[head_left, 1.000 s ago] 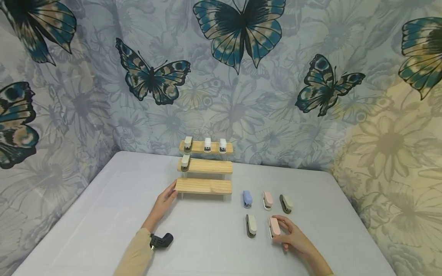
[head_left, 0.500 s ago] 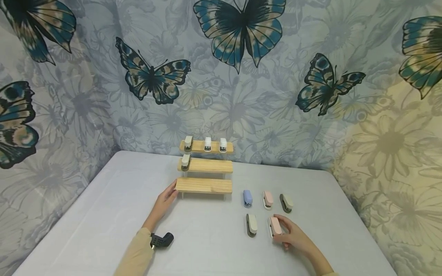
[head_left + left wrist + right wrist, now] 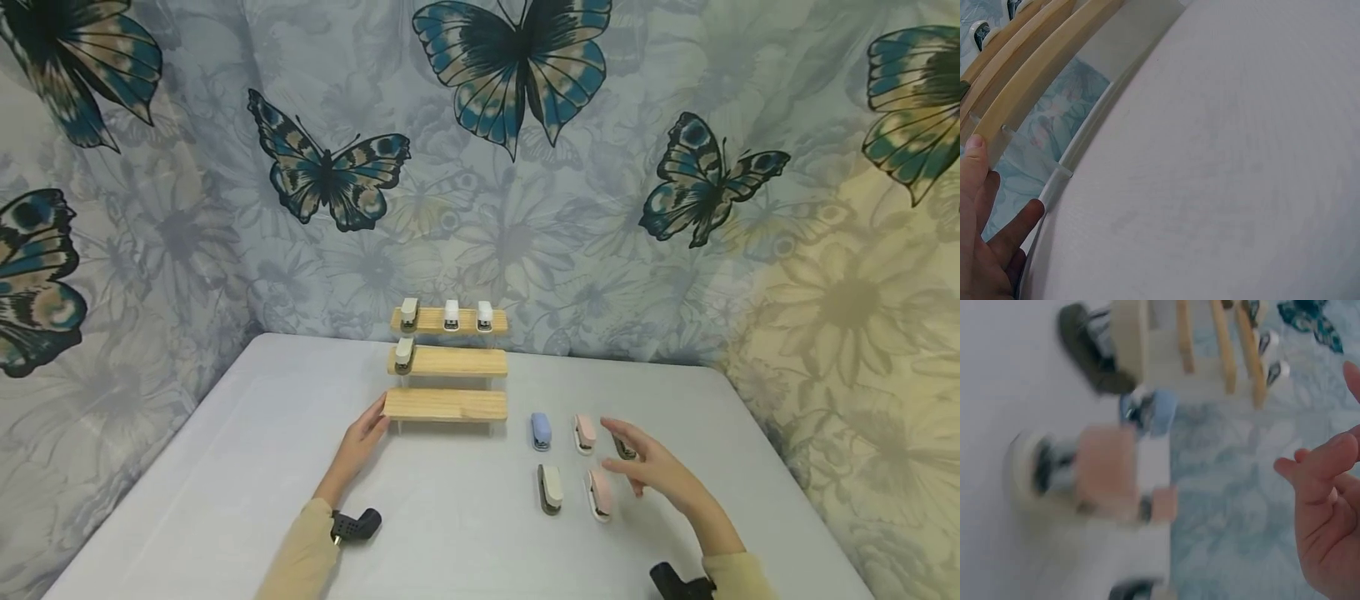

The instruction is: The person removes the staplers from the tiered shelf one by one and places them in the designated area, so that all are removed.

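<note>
In the head view my left hand (image 3: pixel 360 442) touches the left end of the lowest shelf of a three-tier wooden display stand (image 3: pixel 446 406). The left wrist view has a fingertip (image 3: pixel 975 142) against that shelf's end. My right hand (image 3: pixel 656 467) is raised over the table, fingers apart and holding nothing. Below it lies a pink stapler (image 3: pixel 600 496). A dark-based stapler (image 3: pixel 624 448) is partly hidden behind its fingers. Another pink stapler (image 3: pixel 585 433), a blue stapler (image 3: pixel 541 431) and a pale grey-green stapler (image 3: pixel 551 488) lie to its left.
Two white staplers (image 3: pixel 451 314) and a grey-green stapler (image 3: pixel 408 313) stand on the top shelf. The middle shelf bears one grey-green stapler (image 3: pixel 403 354) at its left end. Butterfly-printed cloth walls (image 3: pixel 517 242) enclose the white table (image 3: pixel 300 392) behind and at the sides.
My right hand has let go of the near pink stapler and moved up and away toward the far row, fingers spreading. That stapler stays on the table. My left hand stays at the shelf.
</note>
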### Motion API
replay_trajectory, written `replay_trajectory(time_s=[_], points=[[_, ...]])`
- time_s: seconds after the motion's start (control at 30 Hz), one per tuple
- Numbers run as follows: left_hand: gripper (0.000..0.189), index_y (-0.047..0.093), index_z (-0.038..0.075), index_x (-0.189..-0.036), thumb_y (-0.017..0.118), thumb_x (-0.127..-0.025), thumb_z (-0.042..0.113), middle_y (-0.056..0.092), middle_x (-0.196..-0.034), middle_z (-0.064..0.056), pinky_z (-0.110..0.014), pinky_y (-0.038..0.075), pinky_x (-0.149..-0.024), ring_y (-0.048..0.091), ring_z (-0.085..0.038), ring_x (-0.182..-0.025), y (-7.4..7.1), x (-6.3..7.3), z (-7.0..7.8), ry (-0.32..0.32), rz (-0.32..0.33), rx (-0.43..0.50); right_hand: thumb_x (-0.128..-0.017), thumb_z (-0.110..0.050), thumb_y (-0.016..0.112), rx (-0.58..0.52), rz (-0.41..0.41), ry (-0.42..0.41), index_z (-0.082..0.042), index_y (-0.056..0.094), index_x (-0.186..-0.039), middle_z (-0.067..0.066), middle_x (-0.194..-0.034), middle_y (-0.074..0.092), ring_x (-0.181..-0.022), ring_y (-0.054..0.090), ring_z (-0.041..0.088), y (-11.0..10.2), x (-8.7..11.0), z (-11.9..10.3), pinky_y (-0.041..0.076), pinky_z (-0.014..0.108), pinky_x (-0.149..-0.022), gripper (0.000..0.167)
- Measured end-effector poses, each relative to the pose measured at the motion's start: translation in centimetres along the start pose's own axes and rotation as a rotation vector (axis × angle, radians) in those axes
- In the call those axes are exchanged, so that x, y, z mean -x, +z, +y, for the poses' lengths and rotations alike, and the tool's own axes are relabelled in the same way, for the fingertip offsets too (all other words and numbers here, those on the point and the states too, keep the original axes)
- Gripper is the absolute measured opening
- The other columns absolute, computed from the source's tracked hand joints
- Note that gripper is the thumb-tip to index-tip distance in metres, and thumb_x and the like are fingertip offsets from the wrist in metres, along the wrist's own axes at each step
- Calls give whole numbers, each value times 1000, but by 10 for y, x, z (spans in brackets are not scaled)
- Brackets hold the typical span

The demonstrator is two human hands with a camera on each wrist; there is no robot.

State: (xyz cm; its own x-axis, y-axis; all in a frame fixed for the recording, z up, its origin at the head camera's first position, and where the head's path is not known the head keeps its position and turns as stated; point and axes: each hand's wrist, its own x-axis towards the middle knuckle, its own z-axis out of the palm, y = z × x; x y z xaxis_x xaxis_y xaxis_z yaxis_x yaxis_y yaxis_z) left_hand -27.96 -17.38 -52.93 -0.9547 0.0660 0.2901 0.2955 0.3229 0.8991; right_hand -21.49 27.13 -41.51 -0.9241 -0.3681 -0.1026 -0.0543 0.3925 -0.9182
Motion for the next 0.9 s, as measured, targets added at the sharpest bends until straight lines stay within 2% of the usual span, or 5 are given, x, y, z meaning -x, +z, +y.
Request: replay_trajectory(time_s=[0.13, 0.3, 0.47, 0.67, 0.9], points=[[55, 34, 4, -137, 46, -93, 35, 32, -140, -10, -37, 37, -96, 37, -27, -122, 0, 3, 2, 2, 20, -8, -88, -18, 60, -5, -34, -72, -8, 28, -140, 19, -143, 21, -43, 37, 15, 17, -31, -28, 43, 29, -39, 62], [55, 34, 4, -137, 46, -93, 36, 32, -140, -10, -37, 35, -98, 35, -26, -124, 0, 3, 3, -3, 29, -13, -86, -20, 62, -55, -85, -117, -7, 28, -140, 17, -143, 23, -44, 42, 15, 63, -82, -55, 46, 32, -41, 65], [56, 33, 6, -138, 46, -93, 37, 31, -140, -9, -38, 34, -98, 33, -25, -124, -1, 3, 3, -10, 33, -20, -86, -23, 63, -124, -58, -128, -8, 27, -140, 10, -144, 24, -47, 46, 14, 103, -133, -77, 48, 29, -45, 67], [57, 34, 7, -137, 46, -93, 39, 32, -140, -8, -38, 36, -97, 35, -26, -123, -4, 5, 3, -18, 33, -17, -85, -28, 63, -269, -90, -83, -9, 21, -142, 8, -146, 17, -52, 48, 12, 139, -180, -101, 50, 25, -51, 73], [55, 32, 2, -137, 45, -94, 34, 30, -140, -13, -36, 36, -96, 36, -30, -122, -3, 4, 5, -5, -10, 19, -88, -24, 60, -385, -215, 67, -10, 8, -144, 11, -148, 5, -57, 51, 10, 148, -202, -123, 49, 22, -56, 78]])
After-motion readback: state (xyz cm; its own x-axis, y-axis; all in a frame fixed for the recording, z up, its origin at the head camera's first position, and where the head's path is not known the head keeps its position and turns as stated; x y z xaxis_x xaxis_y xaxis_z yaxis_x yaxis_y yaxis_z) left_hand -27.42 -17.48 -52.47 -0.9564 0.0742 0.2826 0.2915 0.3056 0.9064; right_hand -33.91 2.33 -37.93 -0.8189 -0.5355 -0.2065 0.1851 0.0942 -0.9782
